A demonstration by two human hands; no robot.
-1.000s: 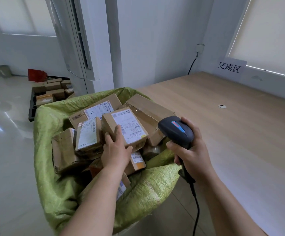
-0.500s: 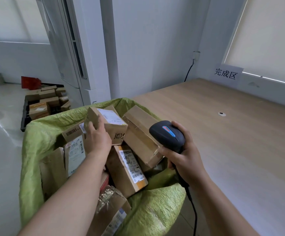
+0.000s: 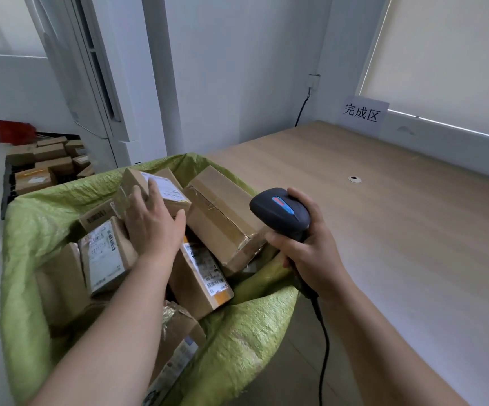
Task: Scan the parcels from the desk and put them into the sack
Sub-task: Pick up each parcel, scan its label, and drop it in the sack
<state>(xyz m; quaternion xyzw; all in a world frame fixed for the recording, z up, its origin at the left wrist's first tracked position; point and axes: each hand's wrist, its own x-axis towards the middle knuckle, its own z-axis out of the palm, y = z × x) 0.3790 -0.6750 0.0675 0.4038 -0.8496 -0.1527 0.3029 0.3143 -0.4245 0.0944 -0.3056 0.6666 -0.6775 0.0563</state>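
A green woven sack (image 3: 62, 194) stands at the desk's left edge, filled with several cardboard parcels. My left hand (image 3: 152, 224) lies flat with straight fingers on a small labelled parcel (image 3: 170, 191) at the top of the pile, thumb spread toward a larger taped box (image 3: 222, 218). Another labelled parcel (image 3: 103, 256) leans just left of my wrist. My right hand (image 3: 310, 250) grips a black barcode scanner (image 3: 278, 212) by its handle, held above the sack's right rim with its head pointing left at the parcels.
The wooden desk (image 3: 383, 230) stretches to the right, with a cable grommet (image 3: 354, 179) and a paper sign (image 3: 362, 114) on the far wall. The scanner cable (image 3: 323, 347) hangs down. More boxes (image 3: 41, 165) sit stacked on the floor at far left.
My left hand has carried the small labelled parcel from the middle of the pile up to the back of the sack, and now lies flat on it. The scanner has barely moved.
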